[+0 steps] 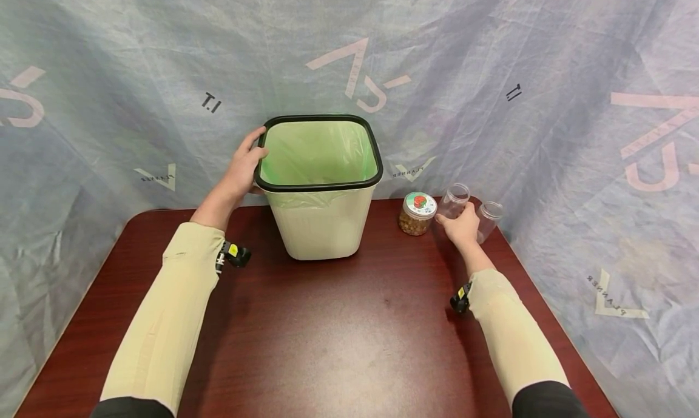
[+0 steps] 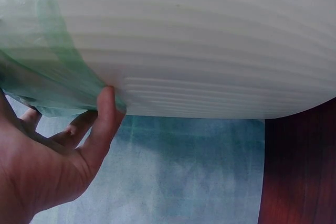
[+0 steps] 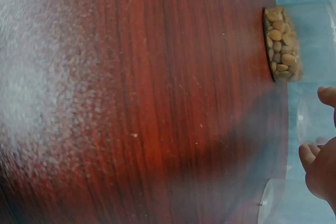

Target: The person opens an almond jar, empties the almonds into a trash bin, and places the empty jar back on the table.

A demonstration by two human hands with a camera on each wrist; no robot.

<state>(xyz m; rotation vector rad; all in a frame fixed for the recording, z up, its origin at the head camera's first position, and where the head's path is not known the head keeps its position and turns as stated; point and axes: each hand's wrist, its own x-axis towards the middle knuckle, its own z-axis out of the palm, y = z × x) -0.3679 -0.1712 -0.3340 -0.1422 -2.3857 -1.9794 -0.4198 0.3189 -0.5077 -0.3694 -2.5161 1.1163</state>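
Note:
A cream waste bin with a black rim and a pale green liner stands upright at the back of the table. My left hand touches the bin's left side and rim, its fingers extended; one finger presses the ribbed wall in the left wrist view. At the back right, my right hand grips a clear empty jar between thumb and fingers. Left of that hand sits a lidded jar of light-brown nuts or kernels, and to its right is another clear jar.
The reddish-brown wooden table extends toward me, and its right edge runs close by the jars. Behind and beside it hangs a grey-blue printed sheet.

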